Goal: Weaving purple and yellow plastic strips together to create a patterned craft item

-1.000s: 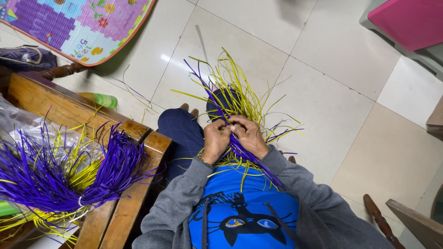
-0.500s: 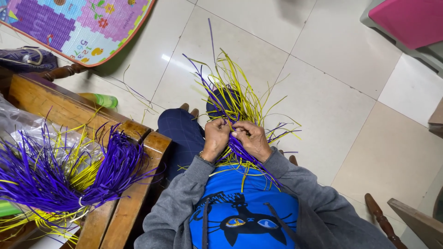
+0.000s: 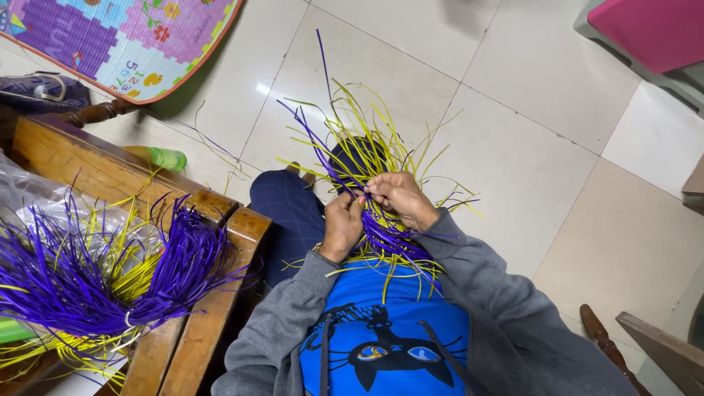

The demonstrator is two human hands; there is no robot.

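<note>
So, taking the wooden armrest of the seat (image 3: 220, 293) as the reference: to its left, a big loose bundle of purple and yellow plastic strips (image 3: 88, 282) is piled on crinkly clear plastic sheeting (image 3: 29, 198), with the purple ends fanned out right over the armrest. Above the armrest, on the pale tiled floor (image 3: 528, 161), a green plastic bottle (image 3: 158, 157) is lying on its side, and further up-left a colourful foam puzzle mat (image 3: 110, 37) can be seen. Just right of the armrest, a knee in dark blue checked trousers (image 3: 290, 213) is raised. Next over, the left hand (image 3: 342, 227) is clenched around purple strips, fingers curled tight, with a grey sleeve (image 3: 286, 330) behind it. Touching it on the right, the right hand (image 3: 400, 199) is pinching the same strands at the fingertips. Both are gripping a half-woven tangle of yellow and purple strips (image 3: 367, 158), held over the lap well right of the armrest, loose ends sticking out in every direction. Far right, up top, a pink cushioned seat (image 3: 653, 29) is cut off by the edge.
</note>
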